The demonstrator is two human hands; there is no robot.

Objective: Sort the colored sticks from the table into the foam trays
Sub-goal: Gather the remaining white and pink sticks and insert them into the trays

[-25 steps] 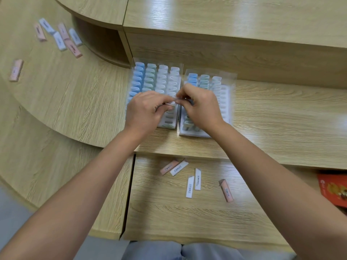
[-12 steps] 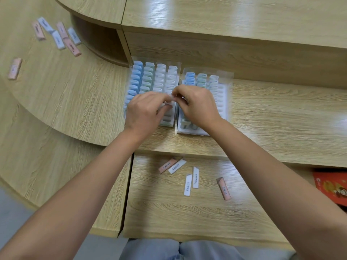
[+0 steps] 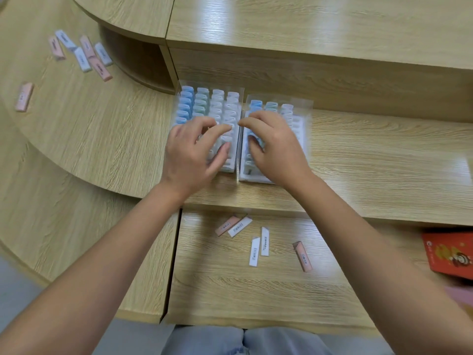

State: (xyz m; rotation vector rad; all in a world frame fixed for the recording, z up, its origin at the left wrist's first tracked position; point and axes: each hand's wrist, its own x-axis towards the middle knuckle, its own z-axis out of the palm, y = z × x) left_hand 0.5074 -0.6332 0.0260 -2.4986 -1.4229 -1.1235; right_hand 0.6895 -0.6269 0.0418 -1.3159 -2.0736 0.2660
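Two foam trays stand side by side on the upper desk, the left tray (image 3: 231, 168) and the right tray (image 3: 305, 129), both with rows of blue, green and white sticks standing in their slots. My left hand (image 3: 193, 152) hovers over the left tray with fingers loosely spread and nothing in them. Over the right tray, my right hand (image 3: 275, 147) is likewise empty and relaxed. Loose sticks lie on the lower shelf: a pink stick (image 3: 228, 224), a white stick (image 3: 239, 227), two more white sticks (image 3: 265, 241) and another pink stick (image 3: 302, 256).
Several pink and pale blue sticks (image 3: 82, 56) lie on the curved desk at far left, with a single pink one (image 3: 24, 96) nearer the edge. A red packet (image 3: 450, 254) sits at the right of the lower shelf. A raised wooden ledge runs behind the trays.
My fingertips were pinched together over the seam between the trays; now the hands have drawn apart and their fingers have spread open.
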